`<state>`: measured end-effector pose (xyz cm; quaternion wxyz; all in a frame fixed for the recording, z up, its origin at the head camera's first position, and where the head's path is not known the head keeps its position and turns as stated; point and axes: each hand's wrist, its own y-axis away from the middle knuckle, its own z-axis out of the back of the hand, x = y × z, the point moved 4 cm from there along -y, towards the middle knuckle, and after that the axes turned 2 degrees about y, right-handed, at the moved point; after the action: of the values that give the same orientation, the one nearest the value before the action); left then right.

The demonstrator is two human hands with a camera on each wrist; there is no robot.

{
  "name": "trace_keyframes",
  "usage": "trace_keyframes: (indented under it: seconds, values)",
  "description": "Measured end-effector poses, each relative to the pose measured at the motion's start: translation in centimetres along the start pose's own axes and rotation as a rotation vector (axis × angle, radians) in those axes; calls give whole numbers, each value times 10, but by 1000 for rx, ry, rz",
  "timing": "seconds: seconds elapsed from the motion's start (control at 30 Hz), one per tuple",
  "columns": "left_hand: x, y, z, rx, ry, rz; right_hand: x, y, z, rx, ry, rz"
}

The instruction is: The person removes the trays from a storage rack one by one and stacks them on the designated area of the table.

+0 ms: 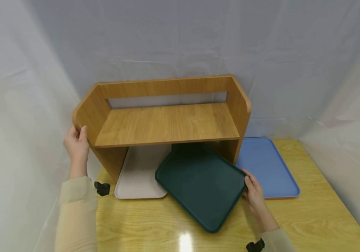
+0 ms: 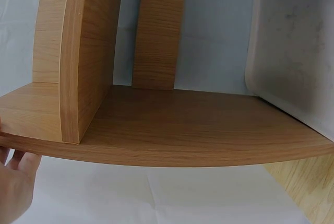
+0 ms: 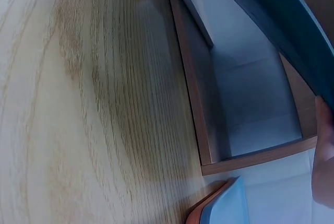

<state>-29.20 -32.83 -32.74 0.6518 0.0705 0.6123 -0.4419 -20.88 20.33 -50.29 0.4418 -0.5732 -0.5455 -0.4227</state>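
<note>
A wooden desk shelf [image 1: 167, 122] stands at the back of the table. My left hand [image 1: 76, 141] pinches the front edge of its left side panel [image 2: 209, 130], with the thumb on one face and the fingers curled at the other. My right hand [image 1: 253, 190] grips the right corner of a dark green tray [image 1: 202, 185]. This tray is turned diagonally, its far corner under the shelf board and its near corner out in front. The right wrist view shows the green tray raised off the tabletop. Under the shelf's left half lies a pale beige tray [image 1: 142, 175], partly covered by the green one.
Right of the shelf, a blue tray [image 1: 266, 168] lies on top of an orange-red one [image 3: 195, 216], of which only the edge shows. White sheeting [image 1: 180, 38] hangs behind the wood-grain table [image 1: 321, 210] and along both sides.
</note>
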Motion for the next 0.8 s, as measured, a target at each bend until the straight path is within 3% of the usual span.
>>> trace_keyframes:
  seconds: [0.27,0.4,0.53,0.8]
  values:
    - [0,0,0,-5,26,-18,-1,-2,1,-120,68,32]
    - [1,0,-1,-9,24,-31,0,-3,3,-204,126,8]
    - [1,0,0,-13,24,-41,2,-4,4,-272,109,-5]
    - [0,0,-1,-10,23,-36,7,-4,7,-304,168,26]
